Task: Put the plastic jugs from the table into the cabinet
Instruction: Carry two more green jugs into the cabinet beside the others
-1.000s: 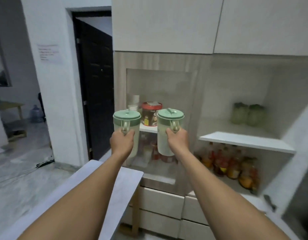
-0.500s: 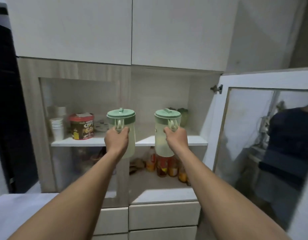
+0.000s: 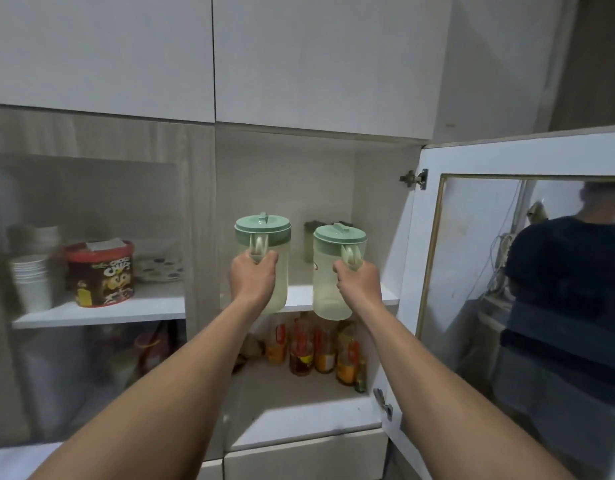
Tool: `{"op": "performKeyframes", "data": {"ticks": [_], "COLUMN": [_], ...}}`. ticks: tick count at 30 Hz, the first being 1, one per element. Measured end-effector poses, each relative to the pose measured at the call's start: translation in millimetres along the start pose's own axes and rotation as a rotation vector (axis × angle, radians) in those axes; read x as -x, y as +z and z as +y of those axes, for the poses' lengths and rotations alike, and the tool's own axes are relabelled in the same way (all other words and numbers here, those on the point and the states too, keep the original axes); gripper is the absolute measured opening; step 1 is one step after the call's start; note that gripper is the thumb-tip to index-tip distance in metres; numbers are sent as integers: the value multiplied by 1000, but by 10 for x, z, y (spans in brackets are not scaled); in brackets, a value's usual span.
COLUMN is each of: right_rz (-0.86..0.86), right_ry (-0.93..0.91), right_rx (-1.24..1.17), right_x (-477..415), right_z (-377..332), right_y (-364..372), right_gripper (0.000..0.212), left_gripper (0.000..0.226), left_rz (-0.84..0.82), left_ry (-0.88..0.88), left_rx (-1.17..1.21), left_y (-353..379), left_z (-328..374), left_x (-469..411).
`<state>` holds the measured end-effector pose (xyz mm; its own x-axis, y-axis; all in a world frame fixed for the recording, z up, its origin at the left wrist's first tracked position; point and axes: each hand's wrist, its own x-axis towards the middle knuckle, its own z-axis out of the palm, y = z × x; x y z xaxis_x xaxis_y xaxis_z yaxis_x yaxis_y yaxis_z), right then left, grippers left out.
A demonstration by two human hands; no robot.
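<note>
Two pale translucent plastic jugs with mint-green lids are held up in front of the open right bay of the cabinet. My left hand point(image 3: 253, 278) grips the handle of the left jug point(image 3: 264, 240). My right hand point(image 3: 358, 285) grips the handle of the right jug point(image 3: 328, 271). Both jugs stand upright in the air, level with the white upper shelf point(image 3: 301, 296), their bases at or just below its front edge. Behind them, at the back of that shelf, stand green-lidded jugs point(image 3: 310, 244), mostly hidden.
The cabinet's glass door point(image 3: 527, 271) hangs open at the right and reflects a person. Several sauce bottles point(image 3: 313, 348) fill the lower shelf. Behind the closed left glass door are stacked white cups point(image 3: 32, 278), a red cereal tub point(image 3: 102, 271) and plates.
The view has swung right and closer to the cabinet. Both jugs have moved right, from in front of the left door to in front of the open right bay.
</note>
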<state>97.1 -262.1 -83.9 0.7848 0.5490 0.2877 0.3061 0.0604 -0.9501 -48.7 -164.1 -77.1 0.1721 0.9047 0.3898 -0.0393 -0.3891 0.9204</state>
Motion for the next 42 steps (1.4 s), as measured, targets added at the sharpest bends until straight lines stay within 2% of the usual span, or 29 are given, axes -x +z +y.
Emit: {"op": "performKeyframes", "data": {"ticks": [12, 23, 31, 32, 36, 42], "right_rz": [64, 105, -52, -66, -108, -185], "right_ry": [-8, 17, 63, 65, 39, 84], "right_rx": [-23, -57, -34, -33, 68, -74], "right_x": [-1359, -2604, -3702, -3844, -4234, -4440], "right_z": [65, 620, 1244, 1314, 1534, 1909], "right_y": [518, 1061, 1586, 1669, 1962, 2318], "right_gripper": [10, 14, 7, 8, 35, 32], "left_gripper": [21, 23, 26, 28, 24, 21], "left_rz": [-25, 23, 75, 71, 96, 113], "left_ry": [23, -42, -114, -104, -149, -146], "left_rx": [-2, -26, -111, -152, -260, -267], "left_y": [631, 1278, 1851, 1917, 2076, 2155], "left_z": [-350, -987, -1685, -1767, -2070, -2485], "left_x": [-1346, -2443, -3373, -3475, -3773, -4044]}}
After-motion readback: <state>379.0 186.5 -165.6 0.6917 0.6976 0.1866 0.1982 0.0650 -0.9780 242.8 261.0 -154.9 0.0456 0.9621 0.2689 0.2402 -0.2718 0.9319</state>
